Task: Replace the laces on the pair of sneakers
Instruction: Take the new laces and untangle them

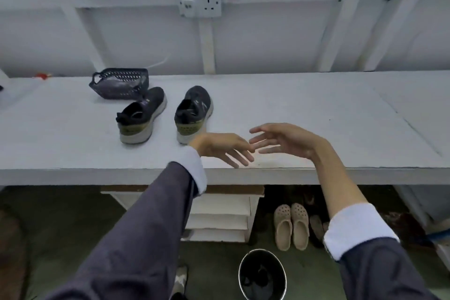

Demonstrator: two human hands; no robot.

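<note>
Lacing is judged not begun: left hand (219,146) and right hand (285,140) are spread open, nothing held; the nearer dark sneaker (194,109) would be grasped next.

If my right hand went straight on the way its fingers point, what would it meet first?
Most likely your left hand. The right hand points its fingers leftward, and their tips look close to or touching the left hand's fingers, though depth is unclear. The nearer sneaker lies beyond.

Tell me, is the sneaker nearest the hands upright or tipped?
Upright: the sneaker rests on its sole on the table, opening facing up.
</note>
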